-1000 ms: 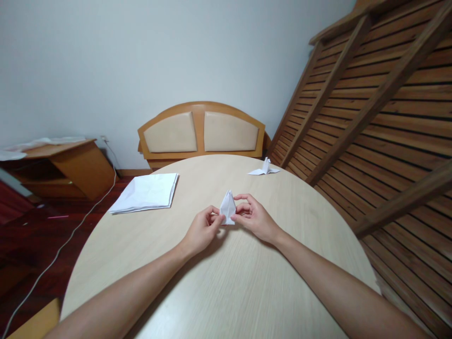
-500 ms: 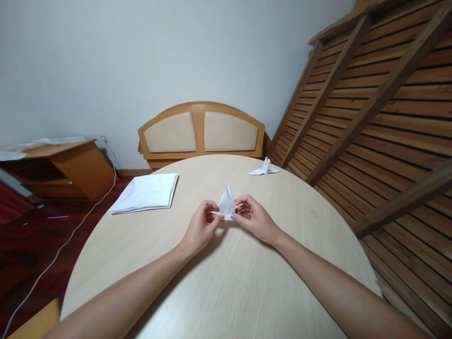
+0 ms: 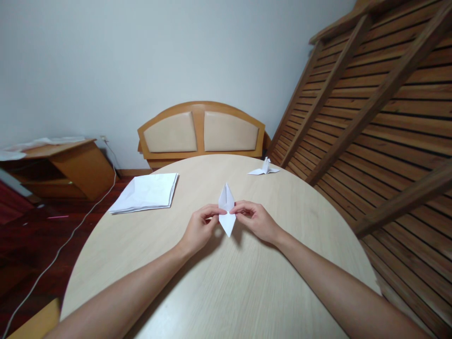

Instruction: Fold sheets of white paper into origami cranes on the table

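Note:
A small piece of folded white paper, now a long diamond with one point away from me and one toward me, is held between both hands. My left hand pinches its left edge at the middle. On the right edge, my right hand pinches it at the same height. The fingertips nearly meet across its middle and cover part of it. Farther back on the right, a finished white paper crane stands with its wings spread.
A stack of white paper lies at the left of the round wooden table. Behind the table stands a padded headboard. Wooden slats lean at the right. A white cable runs along the floor past a low cabinet.
The near part of the folded paper has opened toward me into a lower point, turning the shape into a diamond. My fingers have shifted onto its middle; the crane and stack have stayed put.

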Motion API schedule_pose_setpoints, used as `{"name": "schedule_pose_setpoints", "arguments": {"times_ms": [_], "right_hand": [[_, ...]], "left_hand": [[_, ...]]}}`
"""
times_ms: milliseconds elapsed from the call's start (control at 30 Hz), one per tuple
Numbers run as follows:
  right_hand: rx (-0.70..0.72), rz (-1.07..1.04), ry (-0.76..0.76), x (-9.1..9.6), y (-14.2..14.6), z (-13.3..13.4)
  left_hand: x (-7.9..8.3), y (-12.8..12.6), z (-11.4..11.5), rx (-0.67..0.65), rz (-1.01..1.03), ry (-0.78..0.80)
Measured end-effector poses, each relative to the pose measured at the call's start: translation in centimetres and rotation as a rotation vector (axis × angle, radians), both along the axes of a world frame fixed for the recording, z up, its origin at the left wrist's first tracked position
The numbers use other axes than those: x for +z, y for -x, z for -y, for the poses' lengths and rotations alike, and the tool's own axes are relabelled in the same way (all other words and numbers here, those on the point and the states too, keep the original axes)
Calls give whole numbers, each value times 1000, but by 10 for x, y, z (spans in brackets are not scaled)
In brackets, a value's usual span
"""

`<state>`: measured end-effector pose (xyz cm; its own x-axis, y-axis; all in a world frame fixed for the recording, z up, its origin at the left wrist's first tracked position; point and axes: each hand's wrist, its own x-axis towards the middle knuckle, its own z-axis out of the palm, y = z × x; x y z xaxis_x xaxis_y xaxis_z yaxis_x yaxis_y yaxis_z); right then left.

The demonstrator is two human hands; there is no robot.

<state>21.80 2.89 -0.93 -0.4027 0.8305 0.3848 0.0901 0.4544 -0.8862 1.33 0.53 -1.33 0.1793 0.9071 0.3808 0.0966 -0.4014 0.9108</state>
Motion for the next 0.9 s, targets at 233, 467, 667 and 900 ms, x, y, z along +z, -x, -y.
{"name": "schedule_pose_setpoints", "arguments": {"times_ms": [233, 467, 667, 900], "right_hand": [[-23, 57, -50, 1, 0, 0], [-47, 68, -52, 3, 1, 4], [-78, -37, -47, -1, 3, 4], [-80, 32, -125, 3, 3, 6]], "left_hand": [[2, -2, 2, 18, -17, 68], [-1, -4, 1, 41, 57, 122], [0, -5, 3, 67, 46, 83], [1, -2, 6, 50, -34, -6]]}}
